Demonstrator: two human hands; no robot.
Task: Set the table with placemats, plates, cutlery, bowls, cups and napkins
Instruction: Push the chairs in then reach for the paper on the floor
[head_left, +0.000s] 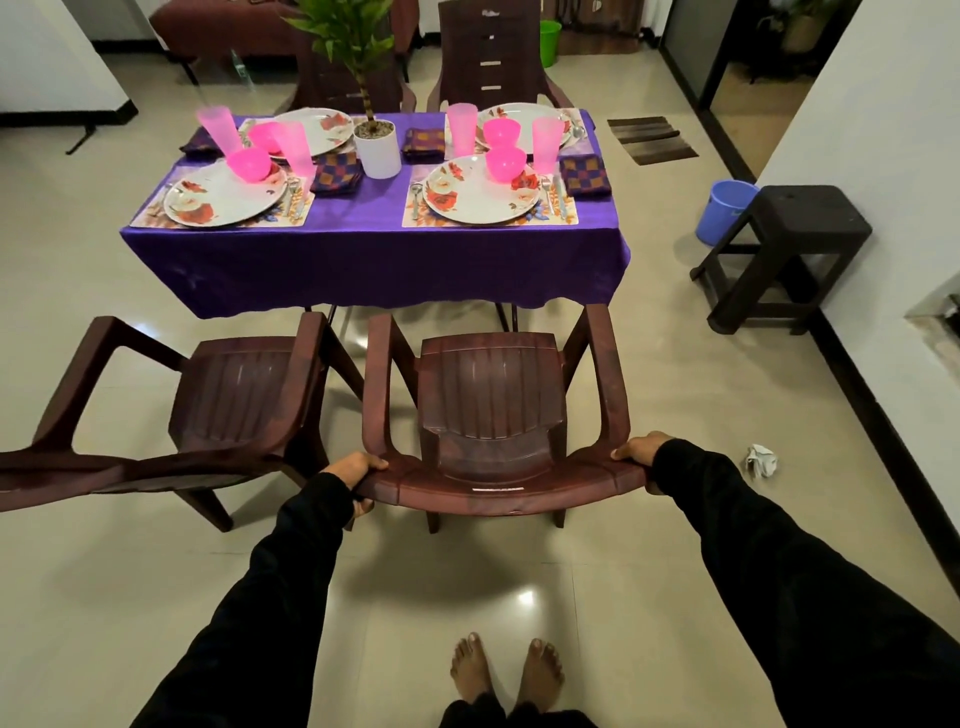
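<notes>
Far left, the second chair stands angled, w/ its back swung out toward us, well apart from the table. Our left hand grips the left end of the near chair backrest, fingers curled over the top edge. Our right hand holds the right end the same way, thumb side on top; the fingers wrap behind, so we can't tell how tight.

On the purple cloth all four settings look done: near-left plate on its placemat, pink bowl, cup, checked napkin; the near-right plate has cutlery beside it.

We judge the laying finished & we're on chairs now. Next: push this one straight in, keep it clear of the cloth hem, then square up the left chair.
</notes>
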